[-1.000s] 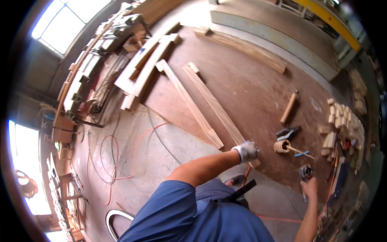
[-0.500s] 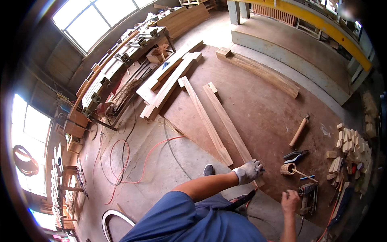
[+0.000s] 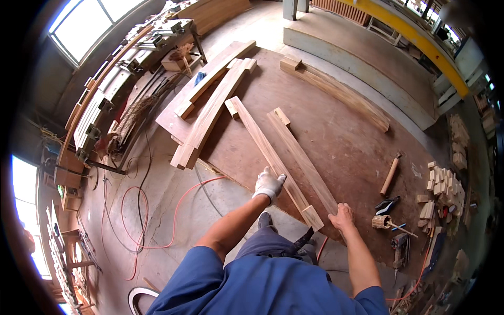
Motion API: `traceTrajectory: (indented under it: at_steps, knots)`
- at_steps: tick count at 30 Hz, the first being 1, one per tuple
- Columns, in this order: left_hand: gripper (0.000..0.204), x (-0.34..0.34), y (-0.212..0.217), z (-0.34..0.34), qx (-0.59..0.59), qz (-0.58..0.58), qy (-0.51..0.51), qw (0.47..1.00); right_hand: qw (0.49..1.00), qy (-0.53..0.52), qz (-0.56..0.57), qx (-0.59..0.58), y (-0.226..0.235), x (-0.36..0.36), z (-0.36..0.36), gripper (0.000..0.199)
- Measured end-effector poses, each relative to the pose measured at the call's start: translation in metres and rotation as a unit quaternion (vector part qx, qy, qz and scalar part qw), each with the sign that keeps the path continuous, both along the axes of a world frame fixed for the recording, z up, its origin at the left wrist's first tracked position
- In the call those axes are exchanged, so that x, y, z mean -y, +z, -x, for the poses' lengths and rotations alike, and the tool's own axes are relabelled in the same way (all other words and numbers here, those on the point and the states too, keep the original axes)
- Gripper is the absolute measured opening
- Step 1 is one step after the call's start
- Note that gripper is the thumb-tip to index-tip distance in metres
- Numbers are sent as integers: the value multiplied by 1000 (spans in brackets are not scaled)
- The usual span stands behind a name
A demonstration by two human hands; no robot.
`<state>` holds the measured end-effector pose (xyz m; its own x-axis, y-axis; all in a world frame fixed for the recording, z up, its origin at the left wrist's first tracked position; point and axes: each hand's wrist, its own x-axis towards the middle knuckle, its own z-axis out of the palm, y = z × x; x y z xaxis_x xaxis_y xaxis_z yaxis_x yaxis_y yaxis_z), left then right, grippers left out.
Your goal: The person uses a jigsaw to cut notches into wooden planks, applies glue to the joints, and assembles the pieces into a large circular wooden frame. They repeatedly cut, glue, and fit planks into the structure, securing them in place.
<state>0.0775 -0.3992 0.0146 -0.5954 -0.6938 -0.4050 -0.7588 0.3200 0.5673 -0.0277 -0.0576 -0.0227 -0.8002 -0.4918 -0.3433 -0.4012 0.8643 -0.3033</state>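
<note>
Two long pale wooden bars lie slanting across the brown board, each with a small block at its far end. My bare right hand (image 3: 344,216) grips the near end of the right-hand bar (image 3: 307,157). At the left edge of the other bar (image 3: 265,149) is my left hand (image 3: 269,185), in a white glove. Its fingers are apart, and the thumb reaches over the wood; whether it presses on the bar is hard to see. A short block (image 3: 313,216) sits on that bar's near end.
The brown board (image 3: 336,136) bears a stack of timbers (image 3: 215,113) at left and a thick beam (image 3: 336,94) at the far right. At right are a hammer (image 3: 390,176), pliers (image 3: 387,205), a pot with a stick (image 3: 381,221), a power tool (image 3: 400,249) and wood blocks (image 3: 440,181). An orange hose (image 3: 181,210) crosses the floor.
My left hand has left the right-hand bar's near end and moved left to the other bar. My right hand has come from beside the power tool onto the right-hand bar's end.
</note>
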Motion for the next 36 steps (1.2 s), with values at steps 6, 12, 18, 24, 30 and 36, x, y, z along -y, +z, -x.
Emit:
traceTrajectory:
  at_steps: [6,12,18,24,30,36]
  knots:
    - [116,8,13,39,82,-66,51,993,999,-36,21,-12,16,15,12,46]
    - [132,10,-12,43,81,-69,87,990,985,-20,51,-162,17,93,45,54]
    - [125,3,-5,56,115,-62,74,989,984,35,-10,-176,-15,101,93,41]
    - [99,-2,-21,61,79,-25,115,990,987,-87,107,80,15,80,134,39]
    - [107,-36,-12,77,113,-26,121,986,984,-35,93,150,25,60,135,49]
    - [118,-44,-11,83,107,-52,94,988,998,-9,68,-4,-18,67,116,70]
